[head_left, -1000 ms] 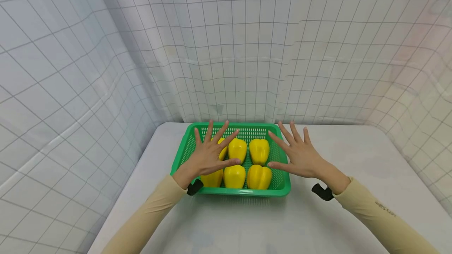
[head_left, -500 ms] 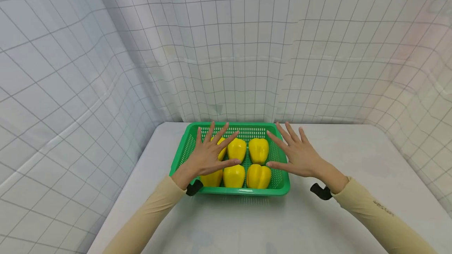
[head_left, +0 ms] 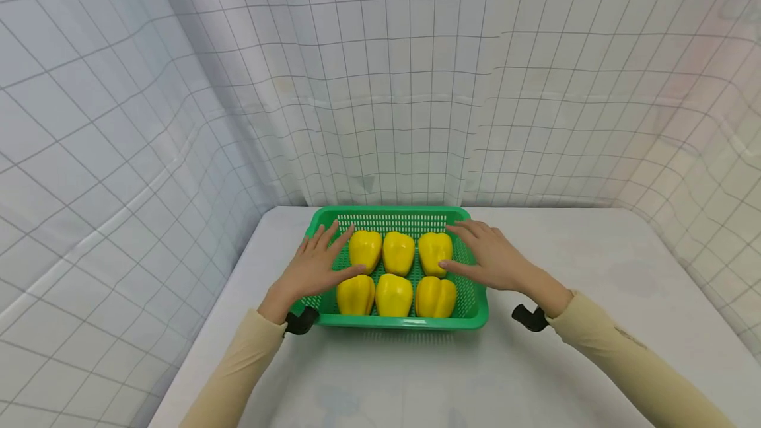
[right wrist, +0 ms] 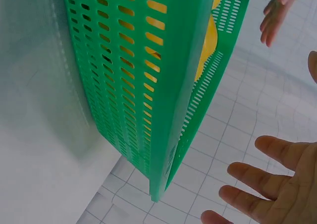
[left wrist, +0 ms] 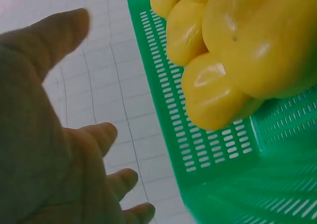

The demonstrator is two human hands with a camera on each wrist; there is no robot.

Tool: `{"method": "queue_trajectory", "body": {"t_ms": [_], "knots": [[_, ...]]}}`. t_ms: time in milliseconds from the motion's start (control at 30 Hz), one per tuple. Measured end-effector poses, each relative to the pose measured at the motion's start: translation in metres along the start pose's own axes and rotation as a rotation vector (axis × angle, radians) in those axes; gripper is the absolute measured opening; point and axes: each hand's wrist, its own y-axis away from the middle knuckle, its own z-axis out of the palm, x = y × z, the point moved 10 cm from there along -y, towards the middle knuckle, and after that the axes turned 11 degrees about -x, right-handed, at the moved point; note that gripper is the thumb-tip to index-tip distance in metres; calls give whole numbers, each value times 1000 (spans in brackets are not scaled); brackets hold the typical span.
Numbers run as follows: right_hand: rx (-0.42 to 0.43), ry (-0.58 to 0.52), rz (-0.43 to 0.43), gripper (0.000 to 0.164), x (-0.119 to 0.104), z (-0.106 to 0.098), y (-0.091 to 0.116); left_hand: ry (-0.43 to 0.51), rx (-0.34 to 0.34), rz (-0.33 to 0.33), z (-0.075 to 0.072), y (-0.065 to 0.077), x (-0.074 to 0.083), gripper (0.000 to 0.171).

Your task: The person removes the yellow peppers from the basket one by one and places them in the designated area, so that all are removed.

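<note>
Several yellow bell peppers (head_left: pixel 394 295) lie in two rows of three inside a green plastic basket (head_left: pixel 392 323). My left hand (head_left: pixel 309 269) hovers over the basket's left side, fingers extended and thumb pointing at the peppers. Over the right side is my right hand (head_left: pixel 493 256), its thumb overlapping the back-right pepper (head_left: pixel 435 251) in the head view. Neither hand holds anything. The left wrist view has the left palm (left wrist: pixel 44 135) beside the basket rim, with peppers beyond. In the right wrist view, the right fingers (right wrist: pixel 267 179) stand apart from the basket's slotted wall (right wrist: pixel 114 70).
The basket stands on a white table (head_left: pixel 571 263), near its back edge. White curtains (head_left: pixel 404 84) with a dark grid hang behind and on both sides. A black wrist mount (head_left: pixel 302 320) sits at the left wrist and another black mount (head_left: pixel 530 318) at the right.
My left hand has moved left, uncovering the left peppers. My right hand has shifted slightly left, and its spread fingers have drawn closer together. The basket and peppers stay in place.
</note>
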Motion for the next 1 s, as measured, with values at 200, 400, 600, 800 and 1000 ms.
{"method": "queue_trajectory", "body": {"t_ms": [200, 400, 600, 800, 1000], "knots": [[-87, -118, 19, 79, -2, 10, -11, 152, -128, -89, 10, 13, -43, 97], [-194, -245, 25, 69, -6, 23, -21, 422, -197, -52, 19, 23, -68, 94], [-309, -278, 60, 65, -10, 35, -29, 688, -204, 44, 37, 33, -81, 87], [-378, -252, 79, 66, -10, 44, -33, 865, -119, 29, 53, 34, -86, 79], [-440, -223, 98, 67, -12, 49, -39, 888, 111, -68, 45, 26, -91, 67]]}}
